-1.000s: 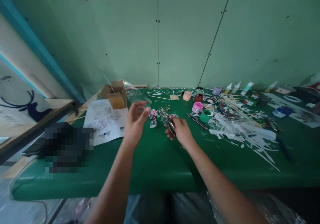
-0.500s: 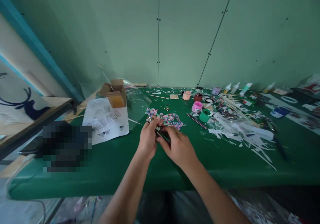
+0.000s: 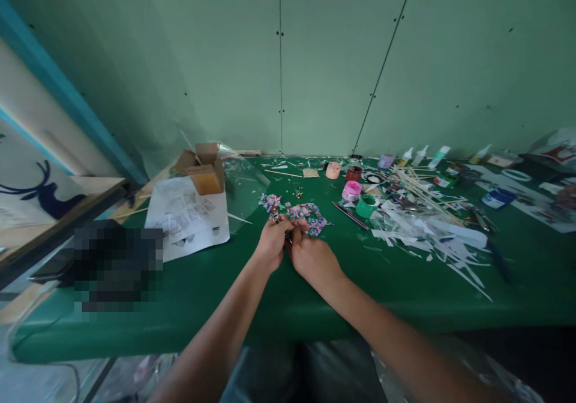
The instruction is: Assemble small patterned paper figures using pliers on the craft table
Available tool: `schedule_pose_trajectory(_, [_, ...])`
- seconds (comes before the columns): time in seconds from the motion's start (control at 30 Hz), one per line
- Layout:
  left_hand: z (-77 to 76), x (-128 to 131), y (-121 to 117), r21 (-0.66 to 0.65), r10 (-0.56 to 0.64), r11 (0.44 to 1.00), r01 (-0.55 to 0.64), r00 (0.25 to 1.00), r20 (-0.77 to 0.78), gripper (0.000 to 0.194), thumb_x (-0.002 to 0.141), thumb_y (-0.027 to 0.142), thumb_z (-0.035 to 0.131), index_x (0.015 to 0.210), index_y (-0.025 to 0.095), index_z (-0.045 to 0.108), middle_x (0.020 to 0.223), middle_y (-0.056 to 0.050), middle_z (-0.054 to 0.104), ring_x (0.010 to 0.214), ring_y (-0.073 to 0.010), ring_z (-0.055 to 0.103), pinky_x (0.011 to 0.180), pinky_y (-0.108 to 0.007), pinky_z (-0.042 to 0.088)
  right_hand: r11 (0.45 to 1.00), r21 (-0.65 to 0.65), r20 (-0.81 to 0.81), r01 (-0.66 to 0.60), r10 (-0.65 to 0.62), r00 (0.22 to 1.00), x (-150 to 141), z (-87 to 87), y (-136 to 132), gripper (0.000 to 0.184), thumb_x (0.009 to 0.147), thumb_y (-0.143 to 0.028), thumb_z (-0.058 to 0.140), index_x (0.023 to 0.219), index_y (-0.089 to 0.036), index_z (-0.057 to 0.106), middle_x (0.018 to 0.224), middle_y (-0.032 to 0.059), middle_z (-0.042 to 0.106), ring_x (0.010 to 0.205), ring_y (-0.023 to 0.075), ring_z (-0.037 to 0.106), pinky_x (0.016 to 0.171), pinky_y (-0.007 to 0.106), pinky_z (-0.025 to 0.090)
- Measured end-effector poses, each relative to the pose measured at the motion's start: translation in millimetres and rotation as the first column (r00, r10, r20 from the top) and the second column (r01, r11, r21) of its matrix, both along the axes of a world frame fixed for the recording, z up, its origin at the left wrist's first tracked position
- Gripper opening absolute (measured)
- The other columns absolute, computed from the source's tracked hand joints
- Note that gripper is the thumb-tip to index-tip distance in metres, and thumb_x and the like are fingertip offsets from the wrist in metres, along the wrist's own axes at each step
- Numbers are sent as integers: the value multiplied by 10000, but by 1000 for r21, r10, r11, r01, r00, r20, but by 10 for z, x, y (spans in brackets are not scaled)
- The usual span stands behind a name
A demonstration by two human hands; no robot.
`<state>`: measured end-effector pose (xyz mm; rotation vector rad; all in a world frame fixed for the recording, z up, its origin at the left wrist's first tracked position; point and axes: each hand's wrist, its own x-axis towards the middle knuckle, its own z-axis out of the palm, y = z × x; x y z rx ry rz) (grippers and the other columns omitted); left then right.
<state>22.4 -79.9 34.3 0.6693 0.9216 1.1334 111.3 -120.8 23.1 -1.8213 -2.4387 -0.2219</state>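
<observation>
And here we are, hands meeting mid-table: the right hand (image 3: 312, 253) curls round a metal tool (image 3: 288, 236), fingers closed, while the left hand (image 3: 272, 242) pinches a small shiny piece (image 3: 275, 216), details hidden; multicoloured pieces (image 3: 316, 219) sit just beyond at 1 o'clock, 2 jars, pink jar (image 3: 351, 192) and green jar (image 3: 366, 207), at 2 o'clock

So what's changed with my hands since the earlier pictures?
Your left hand has moved right and nearer you, meeting your right hand, and now grips something small, mostly hidden. Your right hand still holds the shiny metal tool. The brown cardboard box and open pink paint jar stayed put.
</observation>
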Motion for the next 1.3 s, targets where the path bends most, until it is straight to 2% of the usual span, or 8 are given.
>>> schedule_pose_trajectory(0.27, [-44,30,52,48,-15,999,11,996,83,146,520,81,555,546,173,445,636,-2,618,742,-194,670,764,-300,487,988,-109,-100,-107,96,990,128,76,96,370,966,-247,269,1110,-37,537,869,185,672,749,250,677,618,313,512])
schedule_pose_trajectory(0.43, [-89,11,60,94,-40,995,24,984,173,195,549,95,584,618,189,428,556,53,506,668,-155,638,722,-278,478,987,-73,-118,-145,136,984,163,57,119,354,968,-262,285,1104,-67,547,887,162,672,757,235,673,643,303,499])
schedule_pose_trajectory(0.57, [-97,25,84,104,-52,994,30,977,209,240,533,67,593,644,191,421,598,49,533,636,-132,612,685,-262,463,997,-28,-111,-66,63,992,122,-12,104,367,973,-261,263,1122,-65,535,921,176,654,754,232,664,614,304,497])
schedule_pose_trajectory(0.77, [-61,123,167,43,102,993,-112,977,187,264,511,50,649,658,182,473,726,7,646,730,-147,640,745,-268,463,979,185,-29,81,-77,997,79,-76,116,340,922,-78,262,1123,-57,536,985,199,614,882,256,620,733,364,495])
schedule_pose_trajectory(0.87, [-58,127,207,-23,23,1000,-20,991,129,217,566,98,665,751,161,572,856,-62,697,809,-173,650,734,-273,466,980,196,-6,44,-44,999,128,-79,158,337,919,-75,265,1078,-54,562,983,194,620,902,257,613,760,365,494])
schedule_pose_trajectory(0.97, [-88,107,240,-77,-75,993,86,988,134,213,567,58,613,750,160,577,905,-72,704,824,-189,656,628,-251,451,988,151,12,-15,14,1000,183,-90,198,336,947,-152,275,1044,-45,579,964,202,635,892,265,625,716,346,504])
schedule_pose_trajectory(1.1, [-161,101,260,-122,-73,988,96,981,180,206,522,3,537,582,172,436,789,-32,680,765,-170,655,532,-214,405,992,54,23,-110,109,994,232,-116,235,359,958,-210,297,1079,-17,574,918,210,660,819,250,651,641,312,504])
schedule_pose_trajectory(1.3, [-246,125,265,-73,-80,993,97,973,216,190,554,44,540,551,176,402,559,27,505,675,-130,621,631,-222,463,992,24,4,-125,125,992,254,-100,267,382,966,-257,292,1063,-46,596,889,185,678,764,241,666,638,318,501])
